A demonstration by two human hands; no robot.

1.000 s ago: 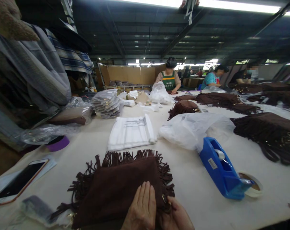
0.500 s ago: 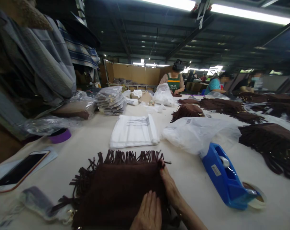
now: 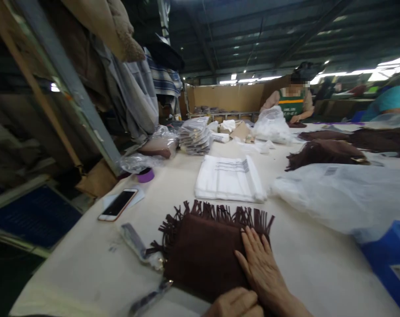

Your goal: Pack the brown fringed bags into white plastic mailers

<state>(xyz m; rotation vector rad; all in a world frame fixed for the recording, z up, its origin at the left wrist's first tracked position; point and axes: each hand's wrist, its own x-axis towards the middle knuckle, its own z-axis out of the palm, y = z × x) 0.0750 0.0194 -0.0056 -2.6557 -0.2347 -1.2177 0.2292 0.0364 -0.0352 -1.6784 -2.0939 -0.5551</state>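
A dark brown fringed bag point(image 3: 206, 251) lies flat on the pale table, its fringe along the far and left sides. Metal fittings show at its left edge, beside a plastic-wrapped strip point(image 3: 137, 242). My right hand point(image 3: 261, 264) rests palm down on the bag's right part, fingers stretched out. At the near right corner, my left hand point(image 3: 236, 304) is closed with curled fingers; the frame's lower edge cuts it off, and what it grips is hidden. Beyond the bag is a folded white cloth-like stack point(image 3: 229, 178) with grey stripes.
Left on the table point(image 3: 87, 273) are a phone point(image 3: 119, 204) and a purple tape roll point(image 3: 145, 175). A blue tape dispenser point(image 3: 387, 259) and white plastic bag point(image 3: 332, 189) stand right. Bagged goods point(image 3: 195, 136) and brown fringed pieces point(image 3: 328, 152) lie farther back. A co-worker point(image 3: 290, 105) works opposite.
The view has swung left. My right hand has gone from the bag's right edge onto its top, lying flat. My left hand has left the top and closed at the near right corner.
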